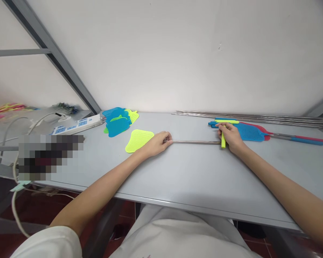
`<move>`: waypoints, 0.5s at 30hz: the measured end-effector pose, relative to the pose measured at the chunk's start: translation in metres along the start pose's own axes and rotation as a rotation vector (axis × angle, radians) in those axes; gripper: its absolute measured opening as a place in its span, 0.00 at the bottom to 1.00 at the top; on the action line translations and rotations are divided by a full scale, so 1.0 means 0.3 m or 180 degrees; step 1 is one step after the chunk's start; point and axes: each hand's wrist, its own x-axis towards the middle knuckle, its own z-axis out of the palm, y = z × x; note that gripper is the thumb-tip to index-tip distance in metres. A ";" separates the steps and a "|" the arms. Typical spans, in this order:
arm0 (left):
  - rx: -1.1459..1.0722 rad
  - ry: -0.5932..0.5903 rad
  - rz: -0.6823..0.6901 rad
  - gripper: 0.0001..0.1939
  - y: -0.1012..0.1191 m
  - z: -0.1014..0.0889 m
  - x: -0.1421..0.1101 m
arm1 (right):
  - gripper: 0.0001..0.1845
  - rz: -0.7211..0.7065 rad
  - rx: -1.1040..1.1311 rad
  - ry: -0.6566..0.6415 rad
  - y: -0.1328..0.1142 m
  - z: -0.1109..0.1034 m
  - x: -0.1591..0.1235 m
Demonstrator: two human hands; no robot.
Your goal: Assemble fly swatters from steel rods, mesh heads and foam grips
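Observation:
My left hand (159, 143) is closed around the left end of a thin metal rod (195, 142) lying across the grey table (177, 179). Just beyond that wrist lies a yellow-green perforated fly swatter head (138, 139); whether the rod joins it is hidden by the hand. A yellow-green handle tube (223, 141) is gripped in my right hand (230, 137), held crosswise at the rod's right end. Close behind those fingers sit several blue and yellow handle tubes (227, 122).
Blue and yellow swatter heads (118, 128) are piled at the back left, by a white power strip (83, 123). Right of my right hand lie blue and red swatters (251, 132) with handles. Long metal rods (258, 117) run along the wall. A pixelated patch covers something far left.

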 end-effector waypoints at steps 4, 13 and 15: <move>0.0018 -0.0005 -0.0005 0.08 -0.002 0.002 -0.001 | 0.08 -0.0078 -0.0109 -0.0041 0.006 0.000 0.002; 0.0057 -0.0038 0.0014 0.09 -0.002 -0.001 -0.003 | 0.09 -0.0198 -0.0329 -0.0130 0.018 -0.003 0.006; 0.0062 -0.0041 0.0018 0.09 -0.001 -0.002 -0.004 | 0.09 -0.0230 -0.0404 -0.0141 0.017 -0.003 0.004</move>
